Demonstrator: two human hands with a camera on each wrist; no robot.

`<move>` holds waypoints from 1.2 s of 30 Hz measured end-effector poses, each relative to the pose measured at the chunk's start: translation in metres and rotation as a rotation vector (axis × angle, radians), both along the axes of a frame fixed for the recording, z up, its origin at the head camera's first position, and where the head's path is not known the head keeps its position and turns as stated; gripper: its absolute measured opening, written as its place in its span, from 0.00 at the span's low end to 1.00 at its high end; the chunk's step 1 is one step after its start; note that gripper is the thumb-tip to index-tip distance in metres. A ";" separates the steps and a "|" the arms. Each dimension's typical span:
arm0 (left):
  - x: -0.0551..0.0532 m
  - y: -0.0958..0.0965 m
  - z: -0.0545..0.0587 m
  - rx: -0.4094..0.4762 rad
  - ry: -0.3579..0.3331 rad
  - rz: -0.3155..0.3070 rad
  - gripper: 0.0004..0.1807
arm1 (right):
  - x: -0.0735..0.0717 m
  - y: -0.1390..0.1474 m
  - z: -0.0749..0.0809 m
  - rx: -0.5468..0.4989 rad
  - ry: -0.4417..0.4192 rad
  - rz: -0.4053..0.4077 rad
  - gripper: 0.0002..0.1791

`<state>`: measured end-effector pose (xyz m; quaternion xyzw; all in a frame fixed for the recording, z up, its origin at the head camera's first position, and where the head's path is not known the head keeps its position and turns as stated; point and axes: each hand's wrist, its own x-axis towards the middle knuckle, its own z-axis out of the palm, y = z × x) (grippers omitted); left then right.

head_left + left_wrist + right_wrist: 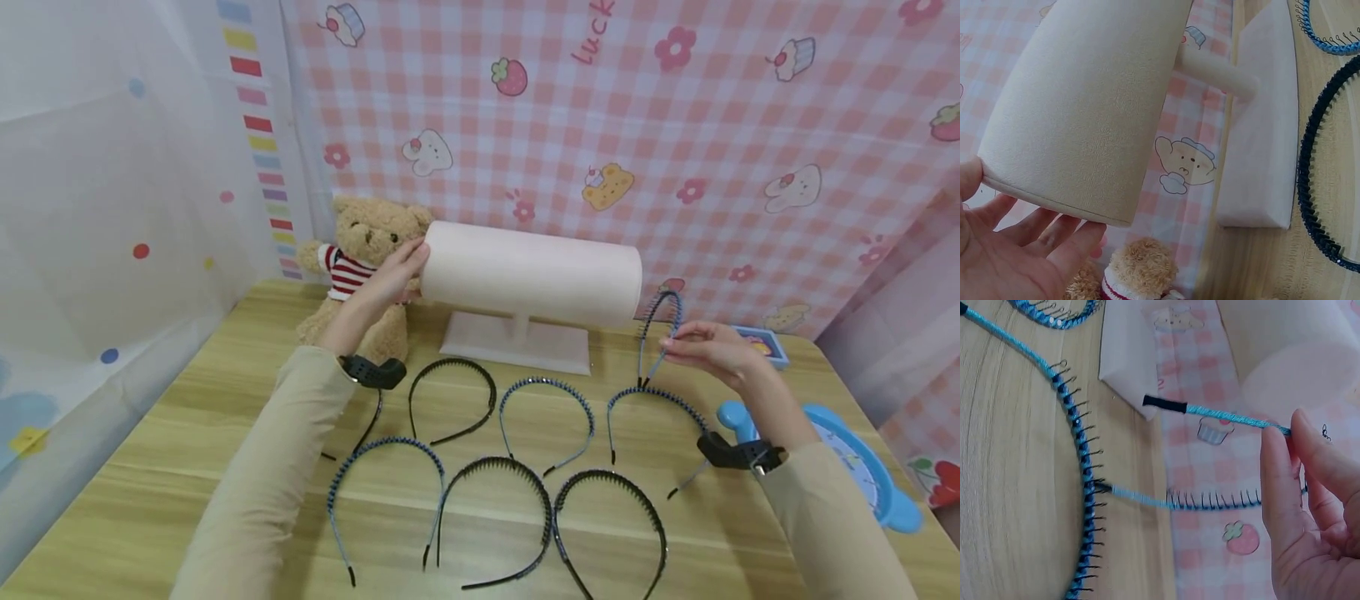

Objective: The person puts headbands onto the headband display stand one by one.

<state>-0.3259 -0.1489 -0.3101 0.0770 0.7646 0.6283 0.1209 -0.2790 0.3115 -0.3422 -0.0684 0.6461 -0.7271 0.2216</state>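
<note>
A cream-coloured cylindrical display stand with a flat base stands at the back of the table. My left hand holds its left end; in the left wrist view the thumb is at one side of the rim and the fingers lie against the end. To the right of the cylinder, my right hand pinches one arm of a blue toothed headband between thumb and fingers. This headband is raised, its black tips downward, the curve on top. Below it, another blue headband lies on the table, partly behind my right wrist.
Several blue and black headbands, such as a black one, lie on the wooden table in front. A teddy bear sits behind my left hand. At right are a blue clock and a small blue-framed box.
</note>
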 end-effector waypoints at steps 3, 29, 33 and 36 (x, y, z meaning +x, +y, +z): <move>0.000 0.000 0.000 -0.004 -0.007 0.001 0.36 | 0.003 -0.006 0.004 0.060 0.039 -0.018 0.11; 0.000 0.002 -0.001 0.000 -0.010 0.019 0.35 | 0.014 -0.055 0.016 0.539 0.446 -0.166 0.11; 0.000 0.001 -0.002 -0.005 -0.001 0.011 0.35 | 0.010 -0.059 0.013 0.591 0.535 -0.176 0.17; 0.000 0.001 -0.002 -0.015 0.001 0.006 0.35 | 0.007 -0.062 0.012 0.624 0.571 -0.180 0.14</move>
